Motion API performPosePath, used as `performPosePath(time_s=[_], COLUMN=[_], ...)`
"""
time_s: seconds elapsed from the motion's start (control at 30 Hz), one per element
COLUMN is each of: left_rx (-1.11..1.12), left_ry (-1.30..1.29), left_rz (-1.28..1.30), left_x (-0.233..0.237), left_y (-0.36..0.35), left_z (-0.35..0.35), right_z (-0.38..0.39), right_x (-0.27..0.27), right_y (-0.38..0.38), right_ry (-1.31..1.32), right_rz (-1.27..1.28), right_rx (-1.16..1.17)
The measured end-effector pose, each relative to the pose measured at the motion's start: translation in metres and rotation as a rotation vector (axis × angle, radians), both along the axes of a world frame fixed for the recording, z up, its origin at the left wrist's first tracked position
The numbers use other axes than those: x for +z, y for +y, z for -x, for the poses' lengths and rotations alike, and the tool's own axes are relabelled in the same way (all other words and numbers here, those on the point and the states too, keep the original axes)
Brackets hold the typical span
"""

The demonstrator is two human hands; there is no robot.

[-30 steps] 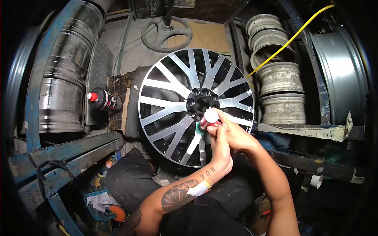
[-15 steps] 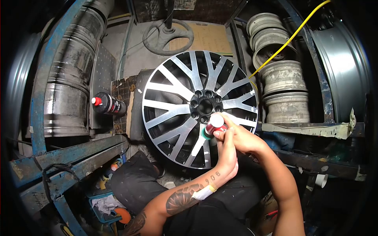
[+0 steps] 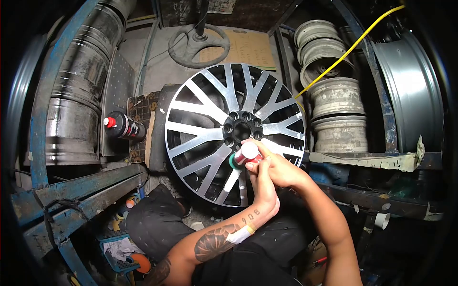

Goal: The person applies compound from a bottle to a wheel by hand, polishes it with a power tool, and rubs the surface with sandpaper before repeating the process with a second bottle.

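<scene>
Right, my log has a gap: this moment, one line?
left hand, right hand: on red tool; green pad: at spoke; wheel: face showing; black bottle: left of wheel

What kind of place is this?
Looks like a wheel repair or refinishing workshop: a spoked rim under the person's hands, a stack of worn steel rims on the right, and a black bottle with a red cap on the left.

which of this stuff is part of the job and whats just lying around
In the job:
- multi-spoke wheel
- red handheld tool with a green pad, in the left hand and right hand
- perhaps the red-capped black bottle

Apparently just lying around:
- steering wheel
- stacked rims
- cardboard
- orange disc
</scene>
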State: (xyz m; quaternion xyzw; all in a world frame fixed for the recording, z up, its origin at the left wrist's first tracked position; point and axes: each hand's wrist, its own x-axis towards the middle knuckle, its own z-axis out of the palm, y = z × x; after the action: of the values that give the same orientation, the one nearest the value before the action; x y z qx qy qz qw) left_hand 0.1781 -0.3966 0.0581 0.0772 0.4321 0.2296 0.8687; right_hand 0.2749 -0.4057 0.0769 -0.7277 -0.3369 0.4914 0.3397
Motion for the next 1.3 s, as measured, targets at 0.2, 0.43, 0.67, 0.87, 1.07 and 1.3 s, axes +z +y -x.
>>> performPosePath(time_s=[0.2, 0.43, 0.67, 0.87, 1.07, 1.3], left_rx=[-0.082, -0.12, -0.025, -0.057, -0.052, -0.035], left_ry=[-0.131, -0.154, -0.013, -0.089, -0.05, -0.007], left_rz=[0.141, 0.219, 0.088, 0.058, 0.031, 0.0], left_x=[-0.004, 0.0, -0.002, -0.017, -0.028, -0.012], left_y=[0.001, 0.011, -0.004, -0.001, -0.017, -0.006], left_z=[0.003, 0.008, 0.001, -0.003, -0.004, -0.001], right_z=[0.005, 0.003, 0.0, 0.006, 0.001, 0.009], right_x=[0.019, 0.007, -0.005, 0.001, 0.002, 0.017], right_y=[0.0, -0.007, -0.009, -0.002, -0.01, 0.003], right_ry=[-0.122, -0.038, 0.045, -0.042, 0.032, 0.106], right_rz=[0.155, 0.09, -0.031, 0.013, 0.011, 0.032], right_rx=[-0.035, -0.056, -0.006, -0.106, -0.024, -0.092])
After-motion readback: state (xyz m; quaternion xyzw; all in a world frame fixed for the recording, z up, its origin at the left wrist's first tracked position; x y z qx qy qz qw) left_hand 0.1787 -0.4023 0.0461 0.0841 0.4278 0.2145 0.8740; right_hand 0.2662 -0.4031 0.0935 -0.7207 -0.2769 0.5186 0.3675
